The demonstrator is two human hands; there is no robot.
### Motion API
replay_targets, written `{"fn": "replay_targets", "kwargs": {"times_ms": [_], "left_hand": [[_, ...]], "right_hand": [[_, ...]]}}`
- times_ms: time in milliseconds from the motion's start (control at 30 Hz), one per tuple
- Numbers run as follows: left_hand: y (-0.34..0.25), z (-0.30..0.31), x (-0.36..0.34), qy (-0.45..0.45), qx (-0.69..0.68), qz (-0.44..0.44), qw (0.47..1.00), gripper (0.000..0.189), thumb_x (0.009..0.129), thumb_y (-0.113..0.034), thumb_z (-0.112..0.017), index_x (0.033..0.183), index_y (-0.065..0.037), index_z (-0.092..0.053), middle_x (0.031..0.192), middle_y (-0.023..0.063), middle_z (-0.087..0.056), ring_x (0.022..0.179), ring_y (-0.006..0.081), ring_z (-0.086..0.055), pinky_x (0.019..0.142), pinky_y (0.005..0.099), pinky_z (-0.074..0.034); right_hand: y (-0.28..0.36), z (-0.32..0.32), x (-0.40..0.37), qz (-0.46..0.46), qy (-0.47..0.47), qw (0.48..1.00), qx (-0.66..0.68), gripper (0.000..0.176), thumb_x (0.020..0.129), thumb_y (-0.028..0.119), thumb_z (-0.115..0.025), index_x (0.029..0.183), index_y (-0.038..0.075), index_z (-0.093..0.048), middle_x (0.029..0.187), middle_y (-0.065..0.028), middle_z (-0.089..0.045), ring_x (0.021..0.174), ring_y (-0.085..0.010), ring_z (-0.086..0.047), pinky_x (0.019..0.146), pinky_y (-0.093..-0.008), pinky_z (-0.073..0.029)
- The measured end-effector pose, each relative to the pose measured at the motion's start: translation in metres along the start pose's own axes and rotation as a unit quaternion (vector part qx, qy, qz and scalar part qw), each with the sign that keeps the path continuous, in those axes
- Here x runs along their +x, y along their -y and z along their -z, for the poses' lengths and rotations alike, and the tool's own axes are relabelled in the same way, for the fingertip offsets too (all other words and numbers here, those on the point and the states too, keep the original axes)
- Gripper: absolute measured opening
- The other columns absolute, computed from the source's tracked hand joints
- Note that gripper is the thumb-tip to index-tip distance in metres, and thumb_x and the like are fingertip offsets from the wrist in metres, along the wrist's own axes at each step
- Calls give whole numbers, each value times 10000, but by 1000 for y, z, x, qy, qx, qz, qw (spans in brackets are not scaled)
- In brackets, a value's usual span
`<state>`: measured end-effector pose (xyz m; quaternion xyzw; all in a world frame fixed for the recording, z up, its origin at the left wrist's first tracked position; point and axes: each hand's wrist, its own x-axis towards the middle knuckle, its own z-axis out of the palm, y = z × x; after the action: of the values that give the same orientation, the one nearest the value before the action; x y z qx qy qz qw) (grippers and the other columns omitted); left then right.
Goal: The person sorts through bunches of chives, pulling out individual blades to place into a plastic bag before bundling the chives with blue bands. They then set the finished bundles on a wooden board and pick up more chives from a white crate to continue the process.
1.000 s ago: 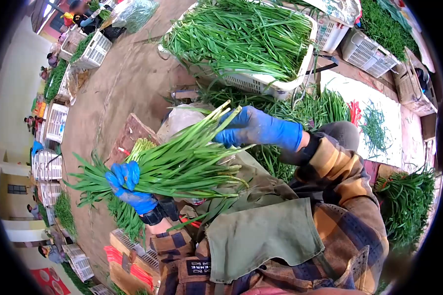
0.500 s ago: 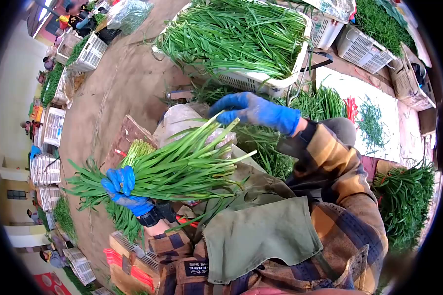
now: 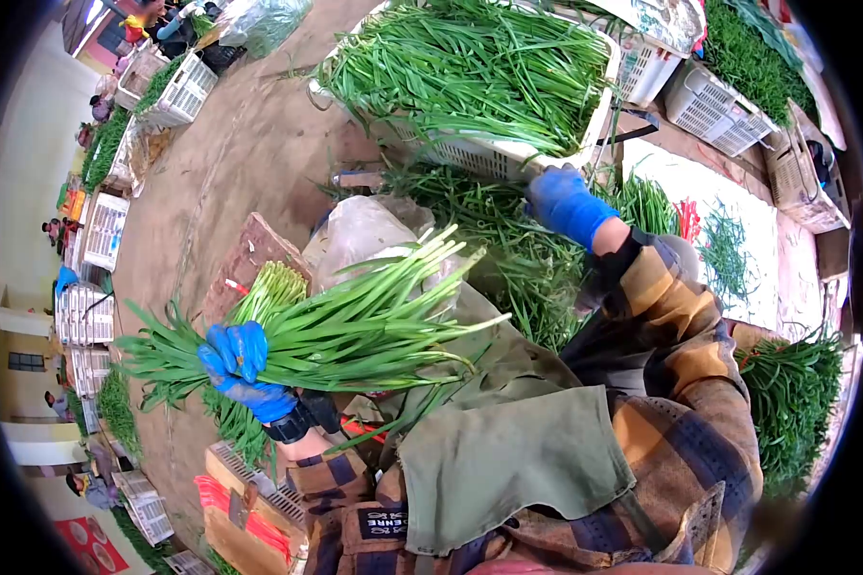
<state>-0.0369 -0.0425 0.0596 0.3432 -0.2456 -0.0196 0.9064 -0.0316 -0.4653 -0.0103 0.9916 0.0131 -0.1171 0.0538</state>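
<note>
My left hand (image 3: pixel 235 364), in a blue glove, is closed around a bunch of garlic chives (image 3: pixel 355 335). The leafy tips hang out to the left of the fist, while the pale cut ends fan out to the right above my lap. Also blue-gloved, my right hand (image 3: pixel 573 206) is apart from the bunch, by the near corner of a white crate (image 3: pixel 599 120) heaped with green chives (image 3: pixel 470 72). Its fingers are blurred and partly hidden. Loose leaves (image 3: pixel 508 278) lie below it.
Beyond my left hand, another bunch of chives (image 3: pixel 273 292) rests by a reddish-brown board (image 3: pixel 259 240). Red ties (image 3: pixel 244 517) hang over a box at the lower left. A white sheet (image 3: pixel 762 240) carries leaf scraps at right. Other people work among crates at far left.
My right hand has moved right, away from the cut ends of the bunch, towards the crate's near corner. My left hand keeps its hold on the chives.
</note>
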Motion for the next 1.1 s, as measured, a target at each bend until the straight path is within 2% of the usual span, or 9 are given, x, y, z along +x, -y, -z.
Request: {"fn": "replay_targets", "kwargs": {"times_ms": [67,167,533,633,733,833,933,1033,1100], "left_hand": [[1,-1,1,-11,7,-5,1000,420,938,-317,-482,580,-138,-355,450,-4,-375,389,87,-321,391,220,-261],[7,-14,7,-28,-8,1,1000,417,936,-301,-490,579,-137,-352,451,-1,-375,393,85,-324,396,221,-268],[14,-8,15,-133,13,10,991,387,944,-247,-473,593,-155,-337,503,-20,-322,502,105,-313,535,255,-303],[7,15,6,-221,-70,8,973,373,940,-252,-487,602,-158,-361,525,-24,-336,597,118,-352,633,275,-338],[7,36,-3,-288,-74,0,955,357,937,-254,-493,614,-155,-381,528,-25,-343,624,129,-382,648,286,-349],[7,68,-14,-243,-40,20,969,324,936,-257,-488,638,-143,-438,603,-10,-439,673,145,-441,704,311,-379],[9,71,-8,-235,-70,30,969,308,949,-250,-449,664,-133,-463,679,5,-493,682,148,-459,719,320,-386],[11,74,-2,-166,-119,42,978,295,971,-239,-379,717,-140,-490,705,-3,-504,669,119,-457,693,304,-380],[11,74,1,-113,-100,42,988,294,977,-238,-364,727,-140,-482,708,-9,-494,671,112,-451,693,299,-381]], "right_hand": [[1,-4,-2,158,-158,952,210,412,867,446,-525,965,71,-666,855,-182,-653,807,-356,-625,718,-425,-486],[41,46,-11,222,-30,710,668,495,855,435,-603,1088,-1,-609,930,-150,-655,833,-145,-581,773,-299,-458],[47,-18,38,-19,-212,766,606,338,865,363,-557,832,31,-609,704,-181,-619,626,-344,-597,603,-428,-476],[7,-22,17,26,-8,995,98,208,802,240,-599,914,72,-652,785,-160,-648,727,-333,-635,617,-432,-501],[4,-29,0,91,-15,984,154,291,823,194,-617,1066,34,-633,859,-125,-669,838,-286,-644,752,-373,-506],[21,-31,4,169,25,689,705,325,848,196,-610,1111,5,-600,1010,-80,-654,913,-170,-600,824,-310,-467],[55,-10,4,206,59,621,754,394,861,262,-637,1155,6,-581,1044,-27,-630,934,-116,-538,850,-286,-436],[83,-15,17,161,0,621,767,389,832,348,-648,1061,34,-634,969,-60,-664,884,-173,-602,788,-327,-470],[69,-2,15,68,-34,803,592,381,815,403,-622,967,56,-660,887,-96,-671,822,-247,-629,738,-369,-490]]}}
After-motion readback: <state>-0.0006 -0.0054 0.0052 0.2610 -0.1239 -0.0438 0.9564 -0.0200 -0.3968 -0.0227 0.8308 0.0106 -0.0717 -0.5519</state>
